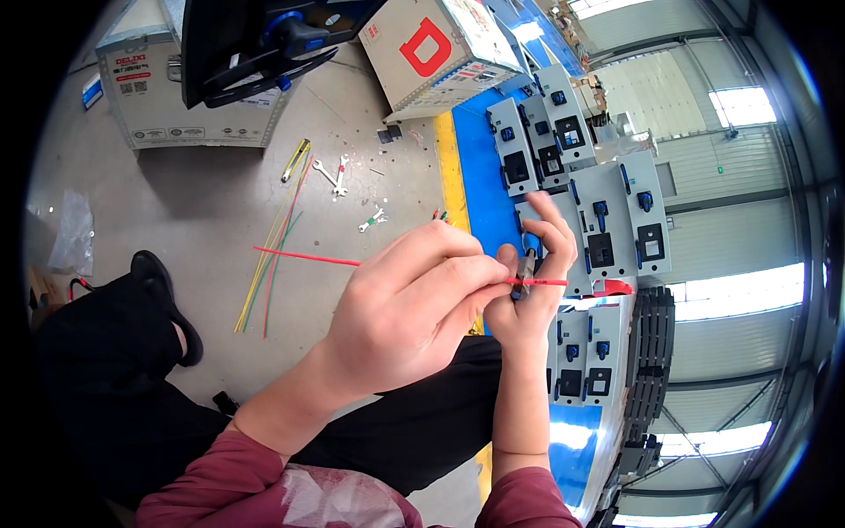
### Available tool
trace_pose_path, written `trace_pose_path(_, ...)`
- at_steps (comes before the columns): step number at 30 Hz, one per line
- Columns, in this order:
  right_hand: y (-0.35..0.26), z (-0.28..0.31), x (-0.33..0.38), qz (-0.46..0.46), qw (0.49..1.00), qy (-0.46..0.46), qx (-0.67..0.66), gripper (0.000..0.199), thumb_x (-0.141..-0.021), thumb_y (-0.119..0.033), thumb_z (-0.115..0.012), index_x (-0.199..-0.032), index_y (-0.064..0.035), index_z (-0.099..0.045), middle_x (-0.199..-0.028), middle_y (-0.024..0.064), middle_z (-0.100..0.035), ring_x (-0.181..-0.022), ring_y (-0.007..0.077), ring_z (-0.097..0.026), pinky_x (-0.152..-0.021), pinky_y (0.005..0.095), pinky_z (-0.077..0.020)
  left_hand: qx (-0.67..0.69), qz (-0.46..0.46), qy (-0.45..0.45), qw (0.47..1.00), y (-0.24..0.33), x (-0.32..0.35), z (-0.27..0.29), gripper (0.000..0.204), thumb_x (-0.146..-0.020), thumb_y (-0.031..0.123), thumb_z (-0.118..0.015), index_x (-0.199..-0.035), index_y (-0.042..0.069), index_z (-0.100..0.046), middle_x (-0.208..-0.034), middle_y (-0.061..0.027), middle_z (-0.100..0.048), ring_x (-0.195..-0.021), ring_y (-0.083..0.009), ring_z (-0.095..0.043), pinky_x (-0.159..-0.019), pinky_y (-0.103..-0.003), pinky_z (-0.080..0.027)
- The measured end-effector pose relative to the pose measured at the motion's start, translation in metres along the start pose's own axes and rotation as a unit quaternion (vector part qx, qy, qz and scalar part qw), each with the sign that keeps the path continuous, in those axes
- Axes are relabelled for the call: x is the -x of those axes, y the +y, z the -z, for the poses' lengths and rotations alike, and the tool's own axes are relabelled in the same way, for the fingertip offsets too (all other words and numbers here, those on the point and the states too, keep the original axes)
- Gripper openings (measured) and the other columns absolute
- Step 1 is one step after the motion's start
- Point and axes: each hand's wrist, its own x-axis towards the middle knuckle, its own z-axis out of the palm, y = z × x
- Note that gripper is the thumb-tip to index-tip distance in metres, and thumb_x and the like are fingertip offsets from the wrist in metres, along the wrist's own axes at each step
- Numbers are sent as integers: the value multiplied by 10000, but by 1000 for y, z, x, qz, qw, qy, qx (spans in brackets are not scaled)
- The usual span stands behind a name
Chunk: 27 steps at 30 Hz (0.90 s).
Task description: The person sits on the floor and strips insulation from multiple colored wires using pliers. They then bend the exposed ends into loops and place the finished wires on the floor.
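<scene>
My left hand (414, 299) is closed, its thumb and fingertips pinching a thin red wire (304, 256). One end of the wire sticks out to the left behind the hand, and the other passes rightward across my right hand. In my right hand (537, 308) is a pair of pliers (532, 245) with blue handles, held close against the left fingertips. The wire crosses the metal jaws; whether they bite into it cannot be made out. Some fingers of the right hand are raised around the handle.
On the grey floor lie yellow, green and red wires (275, 255), a yellow utility knife (297, 160), wrenches (333, 178) and small scraps. Cartons (189, 97) stand at the far side, with a black object on the left one. Grey cabinets with blue switches (601, 211) line the right.
</scene>
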Motion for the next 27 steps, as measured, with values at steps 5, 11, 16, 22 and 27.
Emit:
trace_pose_path(5, 12, 1, 14, 3, 1000, 8, -25, 492, -726, -12, -774, -1177, -59, -581, -1109, 95, -682, -1009, 266, -639, -1000, 412, -284, -27, -10, -18, 999, 6, 3, -1, 220, -752, -50, -859, -941, -19, -751, -835, -90, -659, -694, -220, -624, -597, -321, -492)
trace_pose_path(11, 17, 5, 13, 32, 999, 18, 5, 358, -848, -129, -788, -1125, -50, -575, -1038, 84, -675, -952, 219, -617, -973, 373, -310, -36, -4, -18, 999, 11, 6, -7, 211, -723, -91, -834, -900, -23, -741, -797, -89, -645, -660, -223, -602, -572, -327, -468)
trace_pose_path(16, 35, -1, 7, 84, 993, 79, 26, 448, -809, -100, -853, -1168, -80, -587, -1097, 95, -688, -1011, 239, -638, -994, 394, -320, -22, 3, -64, 998, 12, 7, -10, 202, -719, -100, -815, -880, -20, -723, -757, -88, -629, -637, -230, -592, -558, -331, -457)
trace_pose_path(22, 52, 1, -4, 141, 977, 144, 72, 520, -698, -223, -967, -1125, -280, -676, -1195, 51, -426, -1122, 309, -489, -897, 423, -434, 84, 122, -222, 964, 17, 11, -7, 65, -839, -76, -728, -879, -30, -703, -717, -82, -626, -583, -203, -583, -543, -339, -458)
trace_pose_path(27, 52, 1, -6, 170, 981, 85, -32, 514, -637, -201, -955, -1072, -213, -681, -878, 14, -522, -836, 270, -552, -779, 422, -466, 267, 371, -438, 774, 1, -3, -2, 71, -958, -9, -632, -910, -39, -676, -649, -59, -599, -566, -124, -559, -526, -304, -428)
